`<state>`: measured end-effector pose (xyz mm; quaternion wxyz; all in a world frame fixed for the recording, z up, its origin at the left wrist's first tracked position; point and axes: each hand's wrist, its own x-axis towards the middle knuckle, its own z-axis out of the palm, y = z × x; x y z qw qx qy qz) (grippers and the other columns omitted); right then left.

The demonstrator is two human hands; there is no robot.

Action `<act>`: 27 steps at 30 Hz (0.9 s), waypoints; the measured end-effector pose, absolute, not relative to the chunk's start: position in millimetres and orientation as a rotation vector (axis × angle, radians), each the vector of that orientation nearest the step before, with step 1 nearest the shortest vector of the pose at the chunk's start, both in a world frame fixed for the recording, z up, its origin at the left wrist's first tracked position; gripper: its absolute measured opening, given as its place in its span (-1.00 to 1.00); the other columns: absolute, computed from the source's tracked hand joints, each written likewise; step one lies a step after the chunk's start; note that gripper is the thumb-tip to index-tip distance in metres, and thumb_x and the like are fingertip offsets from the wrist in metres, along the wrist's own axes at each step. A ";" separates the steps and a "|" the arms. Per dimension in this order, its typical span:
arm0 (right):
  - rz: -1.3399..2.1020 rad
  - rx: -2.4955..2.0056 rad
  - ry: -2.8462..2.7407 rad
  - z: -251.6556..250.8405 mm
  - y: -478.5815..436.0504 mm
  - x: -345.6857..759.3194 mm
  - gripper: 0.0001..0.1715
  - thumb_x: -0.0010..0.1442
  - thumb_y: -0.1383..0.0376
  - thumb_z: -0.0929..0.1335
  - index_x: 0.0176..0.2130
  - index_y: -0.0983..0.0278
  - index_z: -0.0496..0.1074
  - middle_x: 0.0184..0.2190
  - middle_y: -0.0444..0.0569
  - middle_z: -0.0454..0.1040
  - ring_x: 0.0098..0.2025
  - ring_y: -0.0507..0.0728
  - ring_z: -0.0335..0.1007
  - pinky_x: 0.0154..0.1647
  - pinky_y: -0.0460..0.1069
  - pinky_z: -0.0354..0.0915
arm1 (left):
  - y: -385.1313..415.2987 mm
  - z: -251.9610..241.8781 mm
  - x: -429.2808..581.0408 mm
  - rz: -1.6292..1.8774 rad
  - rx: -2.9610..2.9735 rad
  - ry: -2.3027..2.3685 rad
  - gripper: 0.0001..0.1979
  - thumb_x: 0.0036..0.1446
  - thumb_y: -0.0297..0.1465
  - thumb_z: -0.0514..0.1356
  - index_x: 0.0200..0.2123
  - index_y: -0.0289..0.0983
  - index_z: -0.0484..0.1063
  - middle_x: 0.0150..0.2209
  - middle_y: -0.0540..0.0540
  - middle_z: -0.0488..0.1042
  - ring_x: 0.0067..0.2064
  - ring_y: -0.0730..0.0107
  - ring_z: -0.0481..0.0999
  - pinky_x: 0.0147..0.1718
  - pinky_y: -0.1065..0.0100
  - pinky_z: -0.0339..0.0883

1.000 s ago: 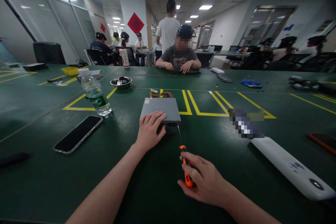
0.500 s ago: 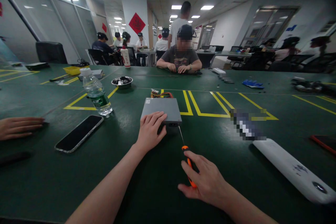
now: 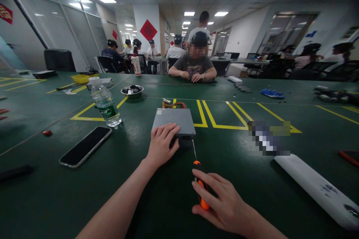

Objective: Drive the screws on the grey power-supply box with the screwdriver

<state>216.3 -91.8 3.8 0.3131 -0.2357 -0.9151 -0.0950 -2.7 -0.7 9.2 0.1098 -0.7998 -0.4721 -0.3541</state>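
A grey metal computer power supply [image 3: 175, 118] lies flat on the green table, with a bundle of coloured wires [image 3: 175, 104] at its far side. My left hand [image 3: 164, 142] grips its near left part, fingers over the top and thumb at the near face. In my right hand [image 3: 217, 198] is an orange and black screwdriver [image 3: 204, 203], held by the handle between fingers and thumb. Its thin shaft points away from me, and the tip meets the near right corner of the power supply. The screw itself is too small to make out.
A phone [image 3: 85, 146] and a water bottle [image 3: 106, 106] stand left; behind them is a metal bowl [image 3: 132, 90] of small parts. A long white object [image 3: 311, 186] lies right. Opposite sits a person [image 3: 193, 63]. Another person's fingers [image 3: 3, 114] show at the left edge.
The other person's hand at the left has drawn back, uncovering a small red item. My right fingers have shifted on the screwdriver handle. The view has tilted slightly upward.
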 end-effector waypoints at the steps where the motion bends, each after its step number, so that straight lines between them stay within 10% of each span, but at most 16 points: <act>1: -0.224 -0.628 -2.412 3.0 -91.7 217.4 -0.60 0.25 0.16 0.24 -0.02 0.39 0.31 -0.04 0.28 0.38 -0.09 0.20 0.40 -0.18 0.03 0.38 | -0.6 9.0 -2.7 -1.041 -2.349 -1.386 -0.62 0.13 -0.38 0.09 0.05 -0.14 0.29 0.05 -0.07 0.38 0.09 0.21 0.30 0.03 0.14 0.07; 21: -0.173 -0.601 -2.540 0.9 -89.8 219.0 -0.58 0.16 0.27 0.29 0.02 0.29 0.28 0.03 0.24 0.32 -0.06 0.20 0.38 -0.16 0.06 0.36 | -0.5 7.3 -1.5 -1.066 -2.350 -1.389 -0.62 0.12 -0.40 0.09 0.04 -0.14 0.29 0.04 -0.08 0.39 0.09 0.20 0.29 0.04 0.12 0.03; 27: -0.235 -0.492 -2.464 -1.4 -88.4 213.1 -0.81 0.21 0.31 0.29 -0.16 0.35 0.34 -0.09 0.20 0.43 -0.33 0.07 0.42 -0.29 0.00 0.36 | -0.6 7.0 -1.8 -1.067 -2.354 -1.391 -0.63 0.14 -0.40 0.08 0.04 -0.14 0.28 0.05 -0.07 0.38 0.10 0.21 0.29 0.04 0.12 0.02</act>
